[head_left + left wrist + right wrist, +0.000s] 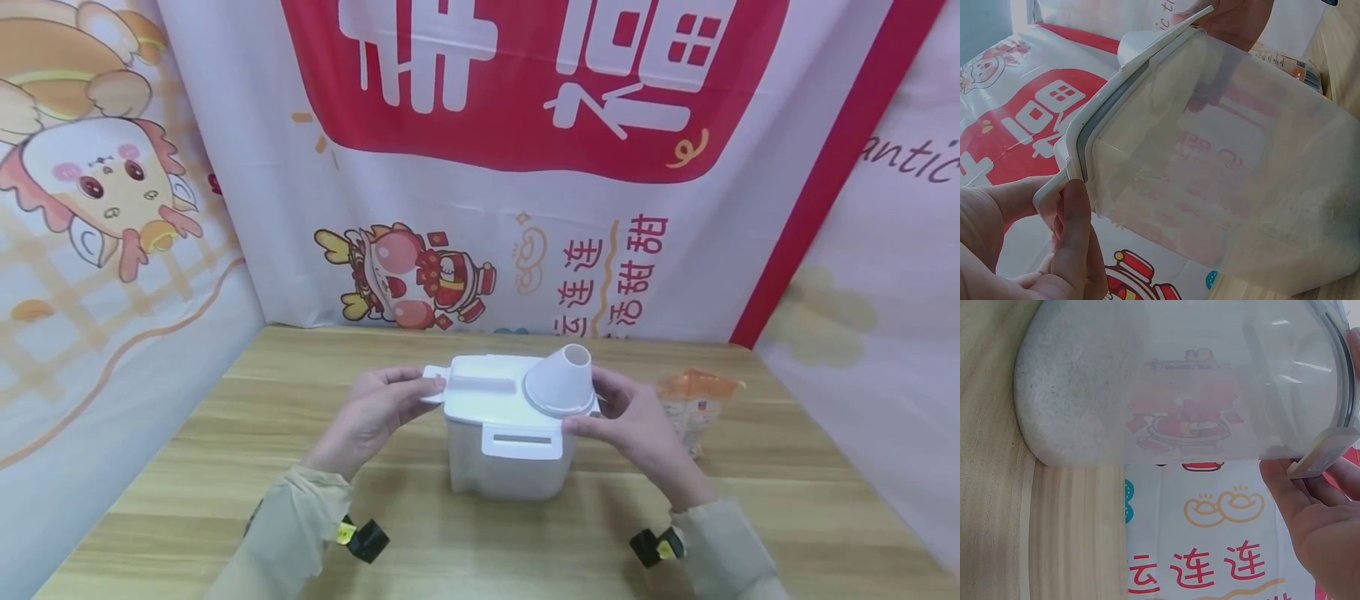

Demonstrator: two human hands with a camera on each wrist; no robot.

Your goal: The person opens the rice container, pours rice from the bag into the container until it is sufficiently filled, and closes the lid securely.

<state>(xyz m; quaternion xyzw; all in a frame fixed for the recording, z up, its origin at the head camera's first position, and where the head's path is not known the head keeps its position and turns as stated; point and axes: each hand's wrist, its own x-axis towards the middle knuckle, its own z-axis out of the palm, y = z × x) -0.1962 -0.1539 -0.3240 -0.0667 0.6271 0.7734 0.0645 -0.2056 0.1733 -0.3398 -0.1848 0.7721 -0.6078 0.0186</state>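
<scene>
A translucent storage container (510, 479) with a white lid (487, 406) stands upright on the table. On the lid's right half sits a white cone-shaped spout (555, 383) with an open top. White grains (1079, 394) fill the container's lower part. My left hand (378, 412) pinches the left side latch (1050, 194), which juts out from the lid. At the other end my right hand (637, 421) grips the lid's corner, thumb in front, fingers round the right side latch (1325, 453). A front latch (522, 442) also sticks outward.
A clear packet with an orange top (693, 400) stands behind my right hand. The wooden table (285, 417) is bordered by printed cloth walls (525, 192) at the back and sides. Black wrist-camera mounts (367, 542) hang at both cuffs.
</scene>
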